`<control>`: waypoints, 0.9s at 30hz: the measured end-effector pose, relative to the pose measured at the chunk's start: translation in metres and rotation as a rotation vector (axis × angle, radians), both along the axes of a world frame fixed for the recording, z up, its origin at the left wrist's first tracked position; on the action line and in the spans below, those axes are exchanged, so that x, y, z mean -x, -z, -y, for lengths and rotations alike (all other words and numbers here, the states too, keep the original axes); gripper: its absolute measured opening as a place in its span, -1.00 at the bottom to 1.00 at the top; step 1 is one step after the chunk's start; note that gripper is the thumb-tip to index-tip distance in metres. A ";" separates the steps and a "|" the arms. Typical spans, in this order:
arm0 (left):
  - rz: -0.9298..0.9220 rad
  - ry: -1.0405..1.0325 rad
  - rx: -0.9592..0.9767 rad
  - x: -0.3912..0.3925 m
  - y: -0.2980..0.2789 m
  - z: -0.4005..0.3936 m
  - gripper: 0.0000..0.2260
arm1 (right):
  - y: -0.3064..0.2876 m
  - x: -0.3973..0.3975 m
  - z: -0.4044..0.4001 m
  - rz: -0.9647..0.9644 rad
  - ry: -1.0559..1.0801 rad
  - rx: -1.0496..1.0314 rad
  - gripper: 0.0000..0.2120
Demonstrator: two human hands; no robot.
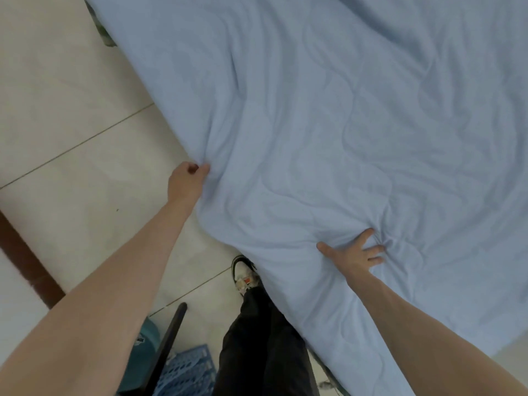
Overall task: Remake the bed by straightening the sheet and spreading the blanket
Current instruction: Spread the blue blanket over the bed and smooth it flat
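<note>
Both arms reach out: left hand [187, 178] pinches the blanket [328, 124] edge, right hand [355, 254] presses spread fingers into it.

I am seeing the rumpled pale-blue quilted blanket [328, 124] lying right of the cream tiled floor [57, 124], the blue perforated plastic crate [188, 367] sitting nearest me.

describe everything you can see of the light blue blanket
The light blue blanket looks like soft, thin quilted fabric with wavy stitching. It lies spread over the bed, heavily wrinkled, its near edge hanging toward the tiled floor. The left hand pinches its edge, bunching folds there; the right hand presses on top with spread fingers, gathering creases. It fills most of the view.
</note>
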State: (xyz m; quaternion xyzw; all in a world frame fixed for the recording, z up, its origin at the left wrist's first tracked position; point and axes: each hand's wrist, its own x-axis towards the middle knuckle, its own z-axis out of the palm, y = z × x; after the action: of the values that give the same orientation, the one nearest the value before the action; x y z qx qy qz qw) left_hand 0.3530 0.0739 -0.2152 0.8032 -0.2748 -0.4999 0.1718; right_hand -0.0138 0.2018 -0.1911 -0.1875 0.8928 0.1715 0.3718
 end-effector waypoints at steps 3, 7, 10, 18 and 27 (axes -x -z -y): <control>0.150 0.031 -0.028 -0.012 0.000 0.007 -0.76 | -0.002 -0.001 0.004 0.009 -0.005 -0.032 0.46; 0.245 -0.346 -0.183 -0.071 -0.012 0.019 -0.65 | -0.014 -0.001 0.014 0.017 -0.014 -0.091 0.45; 0.239 -0.077 -0.266 -0.089 -0.020 0.034 -0.70 | -0.022 -0.004 0.021 0.013 0.001 -0.144 0.45; -0.040 -0.196 -0.118 -0.108 -0.023 0.158 -0.59 | -0.043 -0.064 0.085 -0.040 0.090 -0.079 0.06; 0.282 -0.026 -0.169 -0.146 -0.026 0.209 -0.82 | -0.044 -0.244 0.285 0.288 0.050 0.364 -0.16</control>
State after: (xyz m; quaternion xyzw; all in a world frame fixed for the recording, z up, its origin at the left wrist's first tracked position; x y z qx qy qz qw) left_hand 0.4987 -0.1348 -0.1894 0.8805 -0.2425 -0.4014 0.0697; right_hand 0.2303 -0.0835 -0.1474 -0.2520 0.8512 -0.0300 0.4594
